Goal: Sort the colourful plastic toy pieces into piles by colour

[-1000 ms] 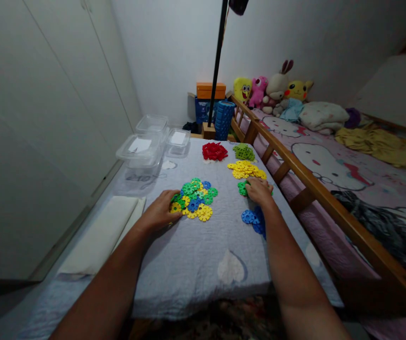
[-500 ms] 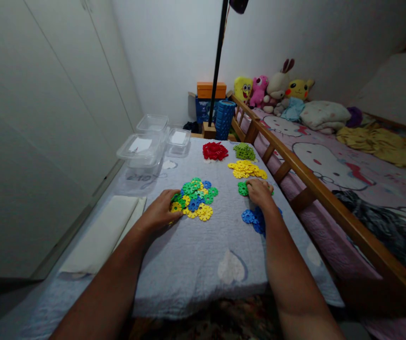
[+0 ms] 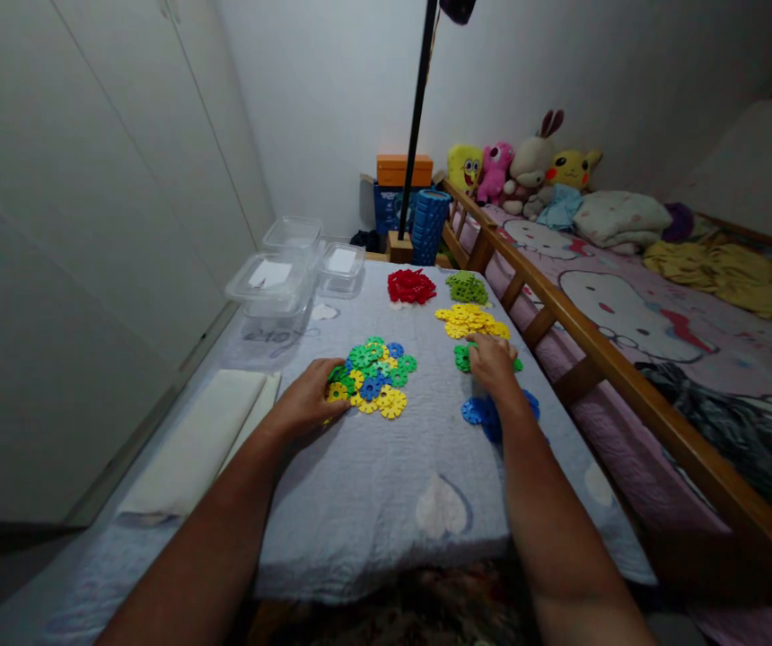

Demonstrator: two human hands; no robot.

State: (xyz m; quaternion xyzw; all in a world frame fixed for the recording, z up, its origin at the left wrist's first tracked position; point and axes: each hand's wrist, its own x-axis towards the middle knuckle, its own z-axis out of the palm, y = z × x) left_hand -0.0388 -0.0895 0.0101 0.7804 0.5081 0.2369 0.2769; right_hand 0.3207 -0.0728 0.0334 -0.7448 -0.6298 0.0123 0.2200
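Note:
Thin plastic snowflake discs lie in heaps on the cloth-covered table. My left hand (image 3: pixel 311 393) rests at the left edge of the mixed green, blue and yellow heap (image 3: pixel 376 370), thumb and fingers apart around its side. Over the green snowflake discs (image 3: pixel 462 358) is my right hand (image 3: pixel 494 361), its fingers loosely spread, with part of that heap hidden beneath. Nearer me, the forearm partly covers the blue snowflake discs (image 3: pixel 477 411). Just beyond the right hand lie yellow discs (image 3: pixel 470 320). Farther back are a red heap (image 3: pixel 411 286) and a light green heap (image 3: pixel 467 287).
Clear plastic boxes (image 3: pixel 271 285) stand at the table's back left. A folded cream cloth (image 3: pixel 197 440) lies at the left. The wooden bed rail (image 3: pixel 561 309) runs along the right side, and a black pole (image 3: pixel 417 117) rises behind the table.
My right hand stays over the green discs; its fingers look less curled than before. The left hand holds its place at the mixed heap. The view has shifted slightly.

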